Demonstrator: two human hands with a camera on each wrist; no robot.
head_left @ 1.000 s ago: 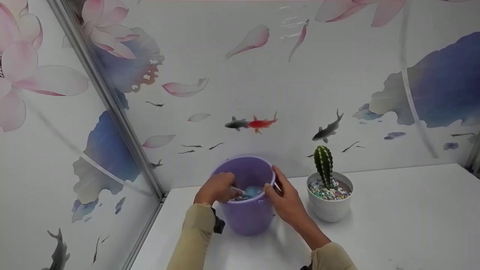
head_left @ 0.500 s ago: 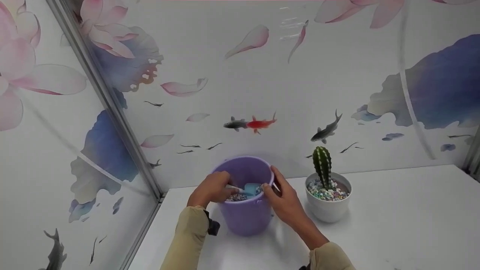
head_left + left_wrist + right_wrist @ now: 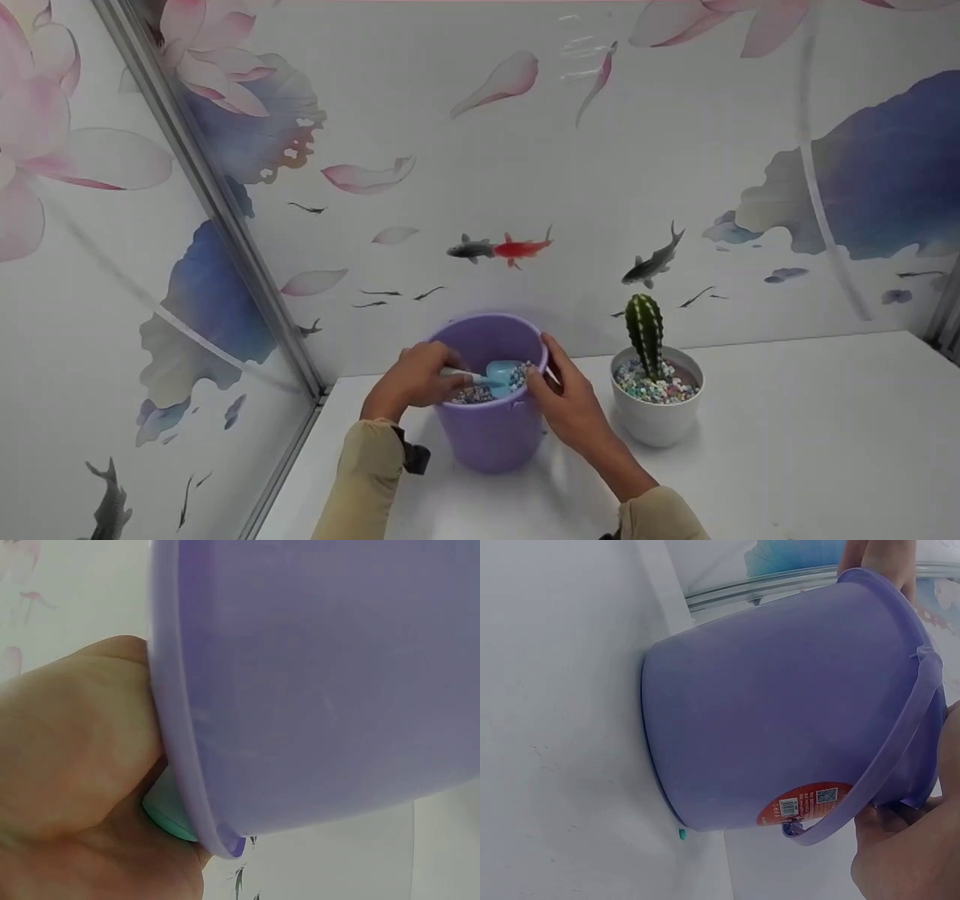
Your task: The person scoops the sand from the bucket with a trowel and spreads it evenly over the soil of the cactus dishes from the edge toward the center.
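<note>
A purple bucket stands on the white table, with small multicoloured pebbles inside. My left hand reaches over its left rim and grips the pale handle of a small blue shovel. The shovel's blade lies among the pebbles, some of them on it. In the left wrist view the handle's end shows beside my palm, behind the rim. My right hand holds the bucket's right rim, thumb at the inside and fingers outside. In the right wrist view the bucket's handle hangs down its side.
Right of the bucket stands a white pot with a cactus in multicoloured pebbles. A tiny green bit lies by the bucket's base. White panels printed with lotus and fish rise behind and left of the table.
My left hand has drawn back to the left with the shovel, whose blade now shows more, with pebbles on it. My right hand stays on the rim.
</note>
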